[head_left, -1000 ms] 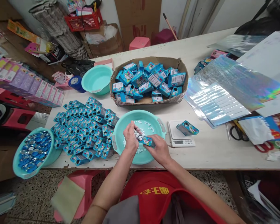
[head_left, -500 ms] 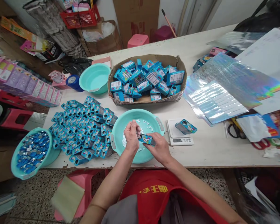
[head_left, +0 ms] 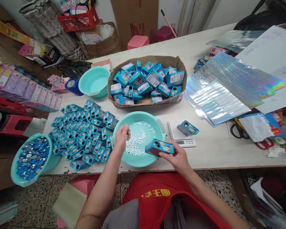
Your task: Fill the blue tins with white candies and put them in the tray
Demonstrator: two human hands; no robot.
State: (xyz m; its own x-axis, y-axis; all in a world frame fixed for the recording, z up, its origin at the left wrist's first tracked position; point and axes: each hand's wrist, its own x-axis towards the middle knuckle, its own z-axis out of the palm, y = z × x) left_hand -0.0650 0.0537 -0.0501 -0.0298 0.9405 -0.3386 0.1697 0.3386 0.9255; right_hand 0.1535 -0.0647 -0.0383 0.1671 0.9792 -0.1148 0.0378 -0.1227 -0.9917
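Note:
In my right hand [head_left: 178,157] is a small blue candy box [head_left: 165,147], tilted over the right side of a turquoise basin [head_left: 157,159], with a dark round hole showing at its near end. My left hand [head_left: 122,136] hovers above the basin's left side, fingers curled together and slightly blurred; anything inside them is hidden. White candies [head_left: 134,148] lie loose in the basin, heaped toward its left and bottom. Another blue box [head_left: 188,128] rests on a white digital scale [head_left: 175,130] right of the basin.
Many upright blue boxes [head_left: 83,130] crowd the table at left, beside a basin of blue-and-silver caps [head_left: 33,156]. Behind stand a cardboard box [head_left: 143,104] of blue boxes and a second turquoise basin [head_left: 95,78]. Shiny sheets [head_left: 219,101] and scissors [head_left: 239,130] lie right.
My hands have parted. The left moved leftward away from the candy box, and the right carried the box a little right and lower. The view shifted slightly.

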